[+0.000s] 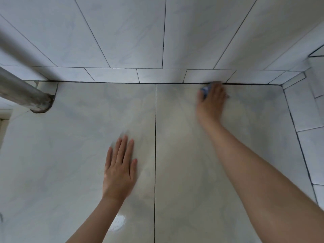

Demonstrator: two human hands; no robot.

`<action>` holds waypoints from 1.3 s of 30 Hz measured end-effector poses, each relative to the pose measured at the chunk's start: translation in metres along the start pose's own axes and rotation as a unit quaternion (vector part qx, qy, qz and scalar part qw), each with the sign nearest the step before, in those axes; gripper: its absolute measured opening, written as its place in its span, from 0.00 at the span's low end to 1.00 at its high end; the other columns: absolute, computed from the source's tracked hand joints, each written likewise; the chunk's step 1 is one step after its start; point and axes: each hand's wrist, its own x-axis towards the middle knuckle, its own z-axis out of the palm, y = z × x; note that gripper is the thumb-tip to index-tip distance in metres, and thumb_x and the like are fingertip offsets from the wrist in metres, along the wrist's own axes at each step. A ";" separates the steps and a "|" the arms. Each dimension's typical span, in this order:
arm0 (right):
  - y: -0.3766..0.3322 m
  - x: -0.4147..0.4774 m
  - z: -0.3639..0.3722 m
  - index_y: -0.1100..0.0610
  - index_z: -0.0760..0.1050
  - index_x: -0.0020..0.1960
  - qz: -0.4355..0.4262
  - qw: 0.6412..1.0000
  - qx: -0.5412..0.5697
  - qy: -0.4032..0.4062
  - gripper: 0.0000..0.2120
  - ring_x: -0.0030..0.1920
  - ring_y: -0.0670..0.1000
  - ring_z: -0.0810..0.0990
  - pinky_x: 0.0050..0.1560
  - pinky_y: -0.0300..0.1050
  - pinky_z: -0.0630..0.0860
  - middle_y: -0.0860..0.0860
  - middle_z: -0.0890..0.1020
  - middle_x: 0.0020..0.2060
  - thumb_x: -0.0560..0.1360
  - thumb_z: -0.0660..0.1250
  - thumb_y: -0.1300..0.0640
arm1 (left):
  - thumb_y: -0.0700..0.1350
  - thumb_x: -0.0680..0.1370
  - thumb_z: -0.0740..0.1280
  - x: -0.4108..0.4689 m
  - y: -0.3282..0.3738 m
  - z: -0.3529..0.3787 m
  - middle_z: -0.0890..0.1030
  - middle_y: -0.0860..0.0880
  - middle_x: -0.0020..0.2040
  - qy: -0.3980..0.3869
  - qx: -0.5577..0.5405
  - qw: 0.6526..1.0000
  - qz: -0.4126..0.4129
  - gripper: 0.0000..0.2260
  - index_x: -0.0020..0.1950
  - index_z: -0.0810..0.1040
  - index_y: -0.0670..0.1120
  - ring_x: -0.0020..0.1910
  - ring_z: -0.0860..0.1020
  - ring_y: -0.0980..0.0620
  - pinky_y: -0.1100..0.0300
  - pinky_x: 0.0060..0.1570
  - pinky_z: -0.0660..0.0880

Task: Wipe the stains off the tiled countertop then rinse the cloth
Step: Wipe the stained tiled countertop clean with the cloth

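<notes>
left hand [119, 171] flat on the tiled countertop [70, 155], near middle, fingers straight and together. right hand [213, 100] covers the blue cloth [205, 89] at the far right, right against the wall tiles [122, 32]. too blurry to tell if it's gripping or just pressing.

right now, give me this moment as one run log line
stage: wiping | right hand: holds blue cloth on tiled countertop, back edge, motion-blurred | left hand: flat on countertop

Pipe [26, 92] blocks the countertop's [73, 155] left corner — walls [157, 74] hem back, right.
</notes>
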 end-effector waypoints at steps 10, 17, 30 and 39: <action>-0.087 -0.064 0.041 0.58 0.46 0.76 -0.327 0.938 -0.066 -0.099 0.31 0.76 0.52 0.48 0.74 0.47 0.36 0.53 0.52 0.76 0.80 0.44 0.42 | 0.50 0.80 0.48 0.002 0.000 -0.001 0.56 0.47 0.77 0.000 0.004 1.000 0.000 0.24 0.76 0.57 0.45 0.76 0.54 0.51 0.49 0.73 0.53; -0.018 -0.015 0.015 0.57 0.51 0.76 -0.273 0.957 -0.077 -0.067 0.30 0.76 0.52 0.51 0.74 0.47 0.42 0.52 0.55 0.76 0.79 0.40 0.42 | 0.50 0.80 0.48 0.001 0.000 -0.002 0.57 0.47 0.77 0.004 0.001 1.000 0.006 0.24 0.76 0.58 0.44 0.76 0.54 0.50 0.48 0.73 0.54; 0.129 0.046 -0.049 0.59 0.47 0.77 -0.045 0.997 -0.051 -0.022 0.27 0.76 0.53 0.48 0.75 0.49 0.42 0.55 0.50 0.76 0.82 0.44 0.48 | 0.50 0.80 0.47 0.001 0.001 -0.003 0.56 0.48 0.77 0.002 0.001 1.000 0.000 0.25 0.76 0.58 0.45 0.76 0.53 0.52 0.49 0.73 0.52; 0.187 0.056 -0.071 0.63 0.47 0.76 0.027 0.997 -0.065 0.015 0.29 0.76 0.55 0.49 0.75 0.53 0.44 0.58 0.52 0.76 0.82 0.45 0.47 | 0.50 0.79 0.48 0.001 0.002 -0.003 0.56 0.48 0.77 0.004 0.001 1.000 0.000 0.25 0.76 0.57 0.45 0.76 0.53 0.51 0.48 0.73 0.52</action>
